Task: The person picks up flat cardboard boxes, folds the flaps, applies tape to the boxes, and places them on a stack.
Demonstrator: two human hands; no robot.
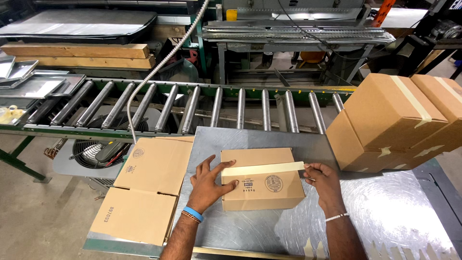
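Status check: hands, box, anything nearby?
Left hand pressing tape strip onto small box. Right hand holding tape end. Flattened carton lies left.

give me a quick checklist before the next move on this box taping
1. Small box flat on the metal table: ok.
2. Tape strip lies along the top seam: ok.
3. Left hand presses the tape's left end and box top: ok.
4. Right hand holds the tape's right end at the box edge: ok.
5. Tape stuck down fully along its length: cannot tell.
6. Stacked taped boxes stand apart from the small box: ok.
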